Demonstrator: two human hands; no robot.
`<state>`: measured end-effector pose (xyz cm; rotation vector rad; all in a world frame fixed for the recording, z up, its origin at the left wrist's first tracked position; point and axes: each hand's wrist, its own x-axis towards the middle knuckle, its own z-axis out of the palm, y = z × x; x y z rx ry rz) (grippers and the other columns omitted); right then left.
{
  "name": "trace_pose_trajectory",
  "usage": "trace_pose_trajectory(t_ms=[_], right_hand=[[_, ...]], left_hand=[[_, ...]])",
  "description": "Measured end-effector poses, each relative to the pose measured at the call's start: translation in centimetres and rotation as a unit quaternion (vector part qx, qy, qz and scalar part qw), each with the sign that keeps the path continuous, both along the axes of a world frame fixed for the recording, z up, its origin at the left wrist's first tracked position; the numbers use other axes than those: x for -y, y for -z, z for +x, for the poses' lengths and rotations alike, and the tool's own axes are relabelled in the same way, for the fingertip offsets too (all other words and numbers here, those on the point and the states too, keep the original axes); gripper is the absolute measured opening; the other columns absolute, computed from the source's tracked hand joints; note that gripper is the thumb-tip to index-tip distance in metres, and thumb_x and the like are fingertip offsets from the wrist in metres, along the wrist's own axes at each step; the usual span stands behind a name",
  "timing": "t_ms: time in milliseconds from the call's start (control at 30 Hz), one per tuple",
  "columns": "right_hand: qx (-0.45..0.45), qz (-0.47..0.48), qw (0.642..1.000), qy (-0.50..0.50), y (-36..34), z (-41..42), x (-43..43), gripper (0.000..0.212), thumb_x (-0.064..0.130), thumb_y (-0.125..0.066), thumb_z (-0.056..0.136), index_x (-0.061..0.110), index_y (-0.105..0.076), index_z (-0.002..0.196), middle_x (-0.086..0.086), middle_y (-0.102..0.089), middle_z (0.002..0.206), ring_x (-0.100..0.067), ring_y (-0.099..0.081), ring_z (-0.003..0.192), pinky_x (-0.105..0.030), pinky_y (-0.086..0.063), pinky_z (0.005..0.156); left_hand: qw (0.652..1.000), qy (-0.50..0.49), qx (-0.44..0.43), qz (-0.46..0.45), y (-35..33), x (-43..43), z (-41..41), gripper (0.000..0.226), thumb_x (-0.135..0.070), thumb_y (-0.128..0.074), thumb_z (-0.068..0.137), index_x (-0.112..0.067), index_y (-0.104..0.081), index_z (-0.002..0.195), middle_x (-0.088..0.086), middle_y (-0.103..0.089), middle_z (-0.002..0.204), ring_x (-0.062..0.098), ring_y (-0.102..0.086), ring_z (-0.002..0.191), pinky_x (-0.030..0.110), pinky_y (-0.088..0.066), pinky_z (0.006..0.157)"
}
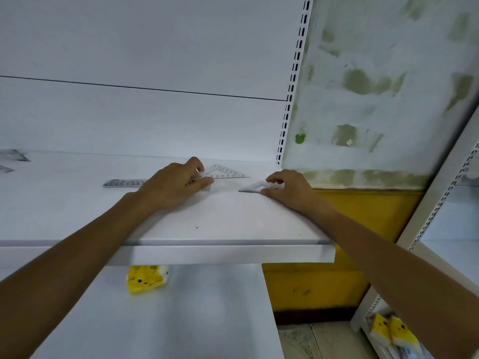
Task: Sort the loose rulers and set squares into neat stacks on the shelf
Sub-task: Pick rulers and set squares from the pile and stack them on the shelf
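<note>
On the white shelf (pixel 207 229), my left hand (pixel 173 186) pinches the left corner of a clear set square (pixel 228 172) lying flat near the back. My right hand (pixel 287 189) pinches a second, smaller clear set square (pixel 252 187) by its right end, between thumb and fingers. A clear straight ruler (pixel 124 182) lies flat to the left, its right end hidden behind my left hand. Two more blurred set squares (pixel 13 155) lie at the shelf's far left edge of view.
A slotted white upright (pixel 293 81) marks the shelf's right end, with a stained wall (pixel 375 86) beyond. A yellow tissue pack (pixel 146 279) sits on the lower shelf. More yellow packs (pixel 391 331) sit on a neighbouring rack at bottom right.
</note>
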<state>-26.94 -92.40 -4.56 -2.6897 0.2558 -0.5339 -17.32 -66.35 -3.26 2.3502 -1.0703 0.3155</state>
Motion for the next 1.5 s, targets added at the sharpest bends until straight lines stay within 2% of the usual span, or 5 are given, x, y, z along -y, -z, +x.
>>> trace_pose_trajectory(t_ms=[233, 367, 533, 1300, 1500], right_hand=[[-0.039, -0.099, 0.994, -0.012, 0.5, -6.8, -4.6, 0.016, 0.038, -0.047, 0.09, 0.028, -0.06, 0.091, 0.004, -0.057, 0.101, -0.017, -0.051, 0.097, -0.029, -0.041, 0.08], [0.119, -0.213, 0.97, 0.007, 3.0, -10.4, -7.3, 0.042, 0.031, -0.033, 0.092, 0.013, -0.07, 0.102, -0.003, -0.071, 0.105, -0.018, -0.066, 0.1, -0.033, -0.052, 0.086], [0.147, -0.251, 0.956, 0.03, 3.5, -10.3, -7.5, 0.043, 0.028, -0.033, 0.091, 0.012, -0.072, 0.099, -0.004, -0.072, 0.102, -0.017, -0.068, 0.096, -0.034, -0.054, 0.083], [0.133, -0.27, 0.953, 0.023, 4.0, -10.2, -7.1, 0.043, 0.027, -0.032, 0.092, 0.009, -0.069, 0.104, -0.007, -0.071, 0.106, -0.021, -0.067, 0.099, -0.037, -0.053, 0.085], [0.072, -0.181, 0.98, 0.036, 2.7, -9.8, -7.3, 0.041, 0.032, -0.03, 0.09, 0.017, -0.062, 0.111, 0.001, -0.066, 0.115, -0.016, -0.06, 0.105, -0.03, -0.046, 0.087]], left_hand=[[1.0, 0.005, 0.026, 0.01, -0.7, 4.6, -0.2, 0.037, -0.047, -0.045, 0.091, -0.015, -0.044, 0.11, -0.005, -0.057, 0.1, 0.02, -0.053, 0.092, 0.03, -0.037, 0.074], [0.998, 0.019, 0.062, 0.025, -0.1, 8.2, -0.6, 0.037, -0.045, -0.045, 0.091, -0.012, -0.05, 0.107, 0.001, -0.057, 0.097, 0.023, -0.052, 0.09, 0.029, -0.033, 0.072], [0.994, 0.015, 0.051, 0.095, 1.0, 10.5, -0.3, 0.038, -0.043, -0.043, 0.093, -0.01, -0.049, 0.111, 0.008, -0.056, 0.115, 0.026, -0.048, 0.104, 0.034, -0.034, 0.082], [0.995, 0.0, 0.027, 0.097, 1.9, 11.6, -0.4, 0.044, -0.052, -0.049, 0.087, -0.016, -0.058, 0.11, 0.004, -0.053, 0.118, 0.022, -0.047, 0.11, 0.035, -0.036, 0.09], [0.998, -0.008, 0.038, 0.054, 1.4, 10.5, -0.8, 0.038, -0.045, -0.051, 0.087, -0.018, -0.055, 0.114, 0.001, -0.053, 0.119, 0.021, -0.048, 0.112, 0.032, -0.035, 0.089]])
